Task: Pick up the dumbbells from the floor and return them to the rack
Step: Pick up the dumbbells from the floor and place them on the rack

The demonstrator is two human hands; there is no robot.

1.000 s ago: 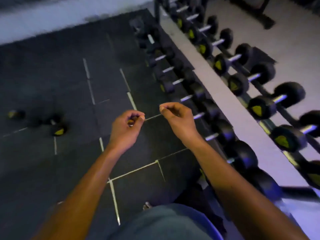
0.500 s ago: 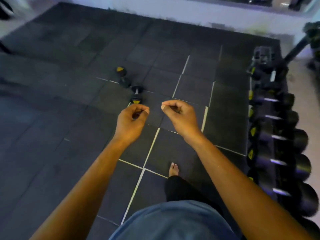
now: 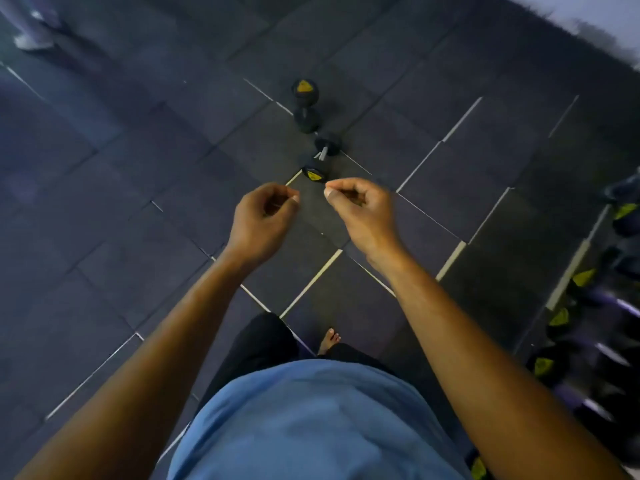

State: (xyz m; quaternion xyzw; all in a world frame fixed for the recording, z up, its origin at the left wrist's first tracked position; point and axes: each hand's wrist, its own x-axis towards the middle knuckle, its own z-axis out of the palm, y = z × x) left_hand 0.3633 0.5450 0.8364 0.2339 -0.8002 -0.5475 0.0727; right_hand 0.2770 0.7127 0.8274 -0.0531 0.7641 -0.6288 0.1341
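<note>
Two black dumbbells with yellow end labels lie on the dark rubber floor ahead of me. The nearer dumbbell [image 3: 320,157] has a bare metal handle and lies just beyond my fingertips. The farther dumbbell [image 3: 305,105] lies behind it. My left hand [image 3: 264,216] and my right hand [image 3: 360,209] hang in the air side by side, fingers loosely curled, holding nothing. The dumbbell rack [image 3: 595,306] runs along the right edge, blurred, with several dumbbells on it.
Dark floor tiles with pale seams [image 3: 311,282] cover the ground. My bare foot [image 3: 329,340] stands below my hands, above my blue shirt [image 3: 311,420]. A pale blurred object [image 3: 31,32] sits at the top left.
The view has swung left, away from the rack, and the floor dumbbells now sit centred just beyond my hands. Both hands keep the same curled pose.
</note>
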